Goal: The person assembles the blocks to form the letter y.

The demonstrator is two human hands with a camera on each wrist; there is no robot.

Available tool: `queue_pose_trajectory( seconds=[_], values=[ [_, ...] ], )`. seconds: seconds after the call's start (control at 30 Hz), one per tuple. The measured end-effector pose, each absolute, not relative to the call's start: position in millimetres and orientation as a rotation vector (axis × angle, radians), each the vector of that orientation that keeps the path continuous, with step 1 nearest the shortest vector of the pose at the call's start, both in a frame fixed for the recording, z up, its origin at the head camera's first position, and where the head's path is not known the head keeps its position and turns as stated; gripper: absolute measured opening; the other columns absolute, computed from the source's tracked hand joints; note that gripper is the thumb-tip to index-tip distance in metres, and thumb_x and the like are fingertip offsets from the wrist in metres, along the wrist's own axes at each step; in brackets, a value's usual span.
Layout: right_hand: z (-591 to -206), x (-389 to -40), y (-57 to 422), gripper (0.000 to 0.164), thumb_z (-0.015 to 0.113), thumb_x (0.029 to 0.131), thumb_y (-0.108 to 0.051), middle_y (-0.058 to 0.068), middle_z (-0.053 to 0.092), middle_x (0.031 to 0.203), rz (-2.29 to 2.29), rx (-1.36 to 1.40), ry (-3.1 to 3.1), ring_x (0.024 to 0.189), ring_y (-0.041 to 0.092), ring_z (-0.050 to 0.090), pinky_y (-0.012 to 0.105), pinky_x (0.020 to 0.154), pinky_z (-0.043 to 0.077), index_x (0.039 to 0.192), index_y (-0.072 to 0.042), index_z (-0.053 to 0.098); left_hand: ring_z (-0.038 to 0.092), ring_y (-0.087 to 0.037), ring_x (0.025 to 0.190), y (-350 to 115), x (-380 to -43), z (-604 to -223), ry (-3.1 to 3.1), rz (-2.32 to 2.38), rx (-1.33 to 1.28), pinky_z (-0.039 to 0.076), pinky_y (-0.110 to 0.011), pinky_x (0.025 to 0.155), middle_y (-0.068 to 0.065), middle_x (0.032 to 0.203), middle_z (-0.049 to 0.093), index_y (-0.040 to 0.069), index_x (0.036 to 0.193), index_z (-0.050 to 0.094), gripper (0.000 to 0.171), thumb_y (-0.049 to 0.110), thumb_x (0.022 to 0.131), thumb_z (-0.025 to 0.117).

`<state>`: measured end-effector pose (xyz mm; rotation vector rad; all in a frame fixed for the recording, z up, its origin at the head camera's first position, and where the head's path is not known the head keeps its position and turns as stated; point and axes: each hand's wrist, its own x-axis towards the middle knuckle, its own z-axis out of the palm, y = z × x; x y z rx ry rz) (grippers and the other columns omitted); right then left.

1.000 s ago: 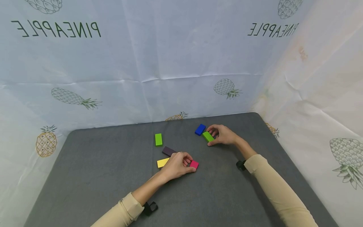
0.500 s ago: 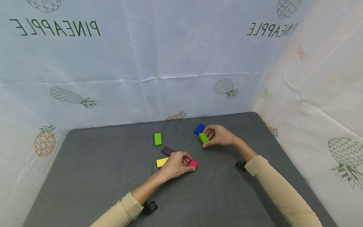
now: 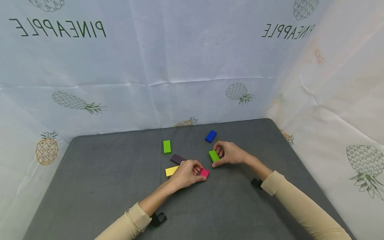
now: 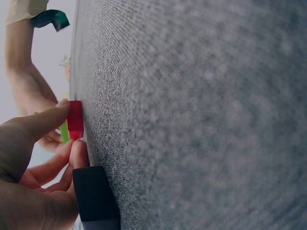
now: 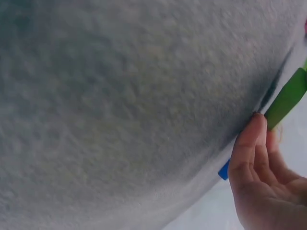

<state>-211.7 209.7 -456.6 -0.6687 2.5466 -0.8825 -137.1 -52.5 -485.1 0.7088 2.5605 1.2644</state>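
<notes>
Cloth printed with pineapples walled in the grey counter on three sides, which kept the background plain around the small pieces. I had both sleeves resting low so the wrists lay near the surface. My right hand was curled round a green block, thumb below and fingers above, lifting one end so it stood tilted off the counter. My left hand pinched a pink block between thumb and fingertips, pressing it to the counter just beside the green one. Under that hand's knuckles a dark brown block and a yellow block lay flat. A second green block and a blue block lay apart, farther back.
</notes>
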Motion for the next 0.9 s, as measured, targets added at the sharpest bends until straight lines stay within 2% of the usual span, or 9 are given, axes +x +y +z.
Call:
queue_pose_trajectory(
  seconds=[0.3,0.67,0.8,0.9],
  values=[
    [-464.9,-206.7,208.7,0.064,0.098,0.08,-0.034,0.009,0.067,0.101,-0.923,-0.66,2.586,0.086,0.013,0.061,0.024,0.078,0.052,0.121,-0.002,0.062,0.064,-0.011,0.081,-51.8,-136.6,-484.7,2.563,1.258,0.708,0.051,-0.02,0.073,-0.004,0.095,0.073,0.001,0.109,0.078,0.032,0.019,0.087,0.093],
    [-466.9,-200.3,203.8,0.068,0.098,0.08,-0.034,0.008,0.068,0.095,-0.895,-0.649,2.657,0.078,0.009,0.058,0.023,0.073,0.048,0.124,0.002,0.062,0.065,-0.013,0.082,-52.9,-136.7,-485.4,2.556,1.261,0.708,0.052,-0.019,0.073,-0.004,0.095,0.073,0.0,0.11,0.077,0.032,0.017,0.087,0.093],
    [-463.0,-202.0,205.7,0.068,0.096,0.082,-0.035,0.009,0.069,0.099,-0.9,-0.637,2.612,0.08,0.01,0.06,0.024,0.074,0.051,0.127,0.002,0.061,0.067,-0.014,0.082,-54.1,-137.6,-484.8,2.535,1.275,0.714,0.052,-0.019,0.073,-0.005,0.094,0.074,0.0,0.11,0.078,0.032,0.016,0.087,0.093],
    [-460.6,-207.4,210.4,0.062,0.092,0.088,-0.031,0.012,0.069,0.103,-0.957,-0.624,2.52,0.084,0.012,0.065,0.026,0.077,0.054,0.131,0.002,0.061,0.068,-0.014,0.082,-55.3,-138.7,-484.3,2.522,1.289,0.716,0.052,-0.018,0.073,-0.006,0.094,0.075,-0.001,0.111,0.078,0.032,0.015,0.087,0.093]
  ],
)
